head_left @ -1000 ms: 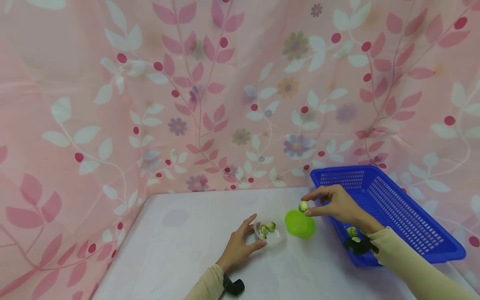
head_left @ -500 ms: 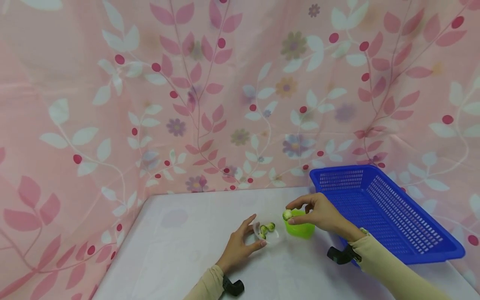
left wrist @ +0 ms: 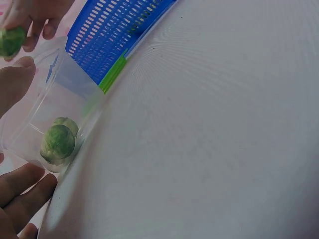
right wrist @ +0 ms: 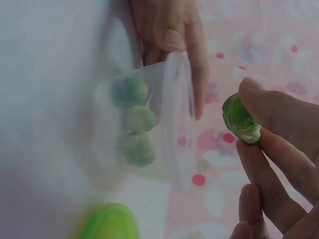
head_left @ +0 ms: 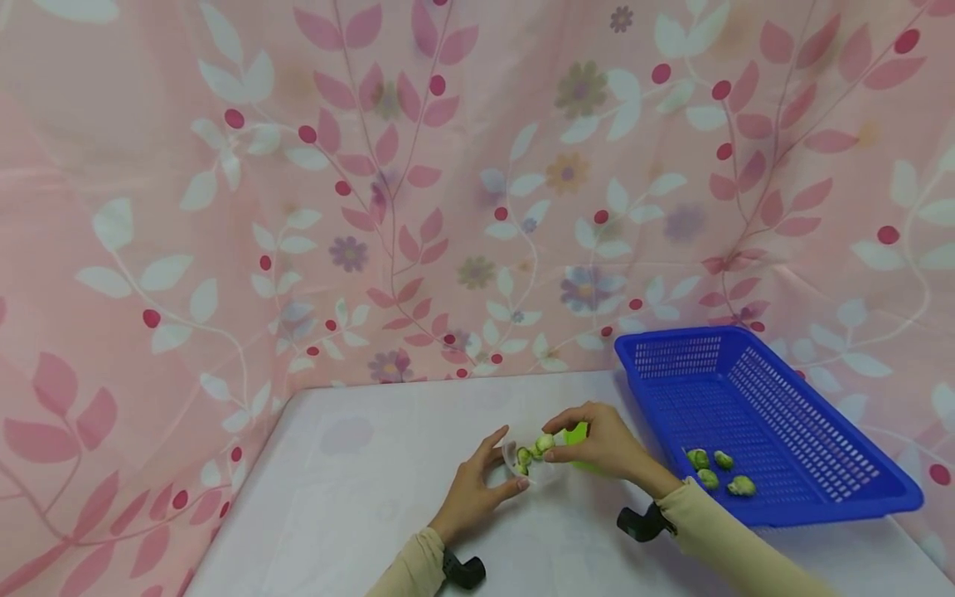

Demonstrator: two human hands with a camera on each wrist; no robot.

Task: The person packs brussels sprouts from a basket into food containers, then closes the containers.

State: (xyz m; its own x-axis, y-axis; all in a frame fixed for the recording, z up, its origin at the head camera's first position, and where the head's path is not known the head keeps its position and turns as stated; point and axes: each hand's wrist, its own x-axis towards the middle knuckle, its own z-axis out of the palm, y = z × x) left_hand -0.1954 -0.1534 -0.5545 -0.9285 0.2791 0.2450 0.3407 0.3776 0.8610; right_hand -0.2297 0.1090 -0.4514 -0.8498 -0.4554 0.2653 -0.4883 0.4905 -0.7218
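My right hand (head_left: 608, 444) pinches a Brussels sprout (right wrist: 241, 119) between thumb and fingertips. It is over the mouth of a clear plastic container (left wrist: 75, 84), which stands on the white table. On the container's left side, my left hand (head_left: 477, 487) steadies it with thumb and fingers spread around its wall. Inside, three sprouts (right wrist: 141, 119) show through the side in the right wrist view. Partly hidden behind my right hand is a bright green bowl (head_left: 577, 434), just right of the clear container.
A blue perforated basket (head_left: 716, 406) takes up the right side of the table (head_left: 373, 489). Several sprouts (head_left: 742, 486) lie in its near corner. Behind the table hangs a pink floral curtain (head_left: 418, 207).
My right hand has moved left with the sprout, from beside the basket, past the green bowl, to over the clear container. The basket's sprouts have come into view. My left hand has stayed put.
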